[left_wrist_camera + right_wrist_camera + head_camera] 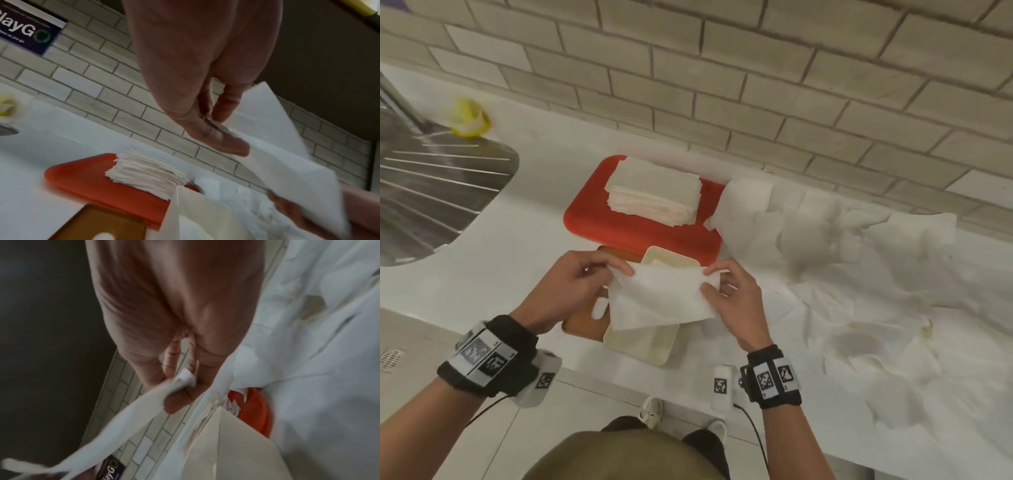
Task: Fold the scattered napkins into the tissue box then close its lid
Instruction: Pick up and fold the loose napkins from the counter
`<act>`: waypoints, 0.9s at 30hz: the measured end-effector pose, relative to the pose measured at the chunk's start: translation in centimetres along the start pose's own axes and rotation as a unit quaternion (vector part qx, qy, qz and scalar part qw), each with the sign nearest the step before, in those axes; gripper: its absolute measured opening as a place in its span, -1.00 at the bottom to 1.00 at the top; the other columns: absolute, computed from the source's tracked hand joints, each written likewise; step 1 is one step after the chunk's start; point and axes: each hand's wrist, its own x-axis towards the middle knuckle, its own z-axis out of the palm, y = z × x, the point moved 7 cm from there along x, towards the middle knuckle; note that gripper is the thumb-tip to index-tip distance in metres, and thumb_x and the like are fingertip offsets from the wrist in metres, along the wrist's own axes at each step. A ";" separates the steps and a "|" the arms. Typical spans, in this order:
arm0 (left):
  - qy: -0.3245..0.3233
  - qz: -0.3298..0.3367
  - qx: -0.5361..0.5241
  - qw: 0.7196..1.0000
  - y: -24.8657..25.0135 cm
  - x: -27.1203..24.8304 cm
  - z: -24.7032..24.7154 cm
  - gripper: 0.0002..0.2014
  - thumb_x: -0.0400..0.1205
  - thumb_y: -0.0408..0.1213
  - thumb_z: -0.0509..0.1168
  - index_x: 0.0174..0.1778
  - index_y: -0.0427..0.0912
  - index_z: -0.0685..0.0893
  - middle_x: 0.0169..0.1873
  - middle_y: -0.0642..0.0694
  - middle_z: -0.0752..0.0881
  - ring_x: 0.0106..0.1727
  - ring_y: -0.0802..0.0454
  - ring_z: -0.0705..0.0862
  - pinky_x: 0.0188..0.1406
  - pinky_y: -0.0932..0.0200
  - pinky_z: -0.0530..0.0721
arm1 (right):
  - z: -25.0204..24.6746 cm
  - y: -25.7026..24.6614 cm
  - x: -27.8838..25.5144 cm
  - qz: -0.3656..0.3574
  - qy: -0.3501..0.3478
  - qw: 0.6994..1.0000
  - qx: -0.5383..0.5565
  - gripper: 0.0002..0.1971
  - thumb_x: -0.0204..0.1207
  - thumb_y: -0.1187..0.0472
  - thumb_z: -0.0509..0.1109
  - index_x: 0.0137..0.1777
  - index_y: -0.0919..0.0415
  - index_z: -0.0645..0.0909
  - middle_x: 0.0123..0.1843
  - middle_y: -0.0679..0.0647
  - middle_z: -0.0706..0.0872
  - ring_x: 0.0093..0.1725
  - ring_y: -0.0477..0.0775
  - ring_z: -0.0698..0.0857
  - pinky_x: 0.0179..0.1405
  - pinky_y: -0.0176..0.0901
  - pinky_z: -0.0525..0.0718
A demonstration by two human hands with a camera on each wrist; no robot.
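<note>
My left hand (571, 287) and right hand (736, 301) pinch one napkin (661, 298) above the open box (640, 346), while many napkins (876, 274) remain scattered at the counter's right, lid (582, 322) still off.

White napkin (661, 294), cream tissue box (640, 346), red tray (592, 222), beige brick-patterned wall (722, 85).

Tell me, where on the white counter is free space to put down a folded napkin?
Bare white counter lies between the steel sink drainboard and the red plastic tray, extending toward the front edge. Right of the cream open tissue box, loose white napkins crowd the surface.
</note>
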 end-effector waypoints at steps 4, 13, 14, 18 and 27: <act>-0.029 0.004 0.123 0.992 -3.1 -3.7 2.2 -0.72 0.77 -0.38 0.38 0.03 0.05 0.96 0.06 0.23 0.89 -0.04 0.13 0.86 -0.06 0.33 0.79 | 2.8 -1.9 5.3 -0.069 -0.077 0.978 -0.178 -0.80 0.66 0.41 0.50 0.03 0.06 0.78 0.04 -0.10 0.86 -0.05 -0.39 0.73 -0.03 -0.63 0.55; -0.044 0.018 0.463 0.885 -8.4 -3.5 7.0 -0.23 0.70 0.53 -0.14 0.09 0.13 0.88 -0.06 0.22 0.62 0.08 0.15 0.65 0.11 0.10 0.71 | 13.0 -1.3 8.0 -0.139 -0.265 0.837 -0.458 -0.66 0.57 0.55 0.28 0.05 0.10 0.70 0.01 0.08 0.71 -0.14 0.16 0.76 -0.08 0.18 0.86; -0.029 0.024 0.465 0.885 -8.0 -3.5 7.0 -0.23 0.70 0.54 -0.15 0.10 0.14 0.87 -0.03 0.21 0.57 0.12 0.11 0.66 0.16 0.04 0.74 | 12.0 -1.8 8.2 -0.144 -0.241 0.855 -0.436 -0.72 0.63 0.47 0.33 0.08 0.08 0.72 0.03 0.05 0.74 -0.09 0.12 0.76 -0.03 0.12 0.85; 0.059 0.074 0.383 0.919 -4.6 -3.2 6.7 -0.40 0.74 0.42 0.03 0.08 0.10 0.85 -0.12 0.26 0.47 -0.14 0.23 0.57 -0.13 0.19 0.67 | 1.7 -1.8 11.4 -0.108 0.012 0.929 -0.355 -0.86 0.70 0.23 0.39 0.22 0.12 0.66 0.03 0.08 0.81 -0.01 0.09 0.77 0.04 -0.06 0.75; 0.037 0.133 0.285 0.948 3.3 3.8 17.3 -0.73 0.81 0.12 0.27 0.01 0.07 0.77 -0.25 0.20 0.54 -0.22 0.17 0.57 -0.22 0.14 0.57 | -10.3 12.6 16.0 0.185 0.091 0.920 -0.333 -0.40 0.58 0.09 0.63 0.52 -0.25 0.45 0.47 0.29 0.48 0.19 0.34 0.73 0.27 0.11 0.73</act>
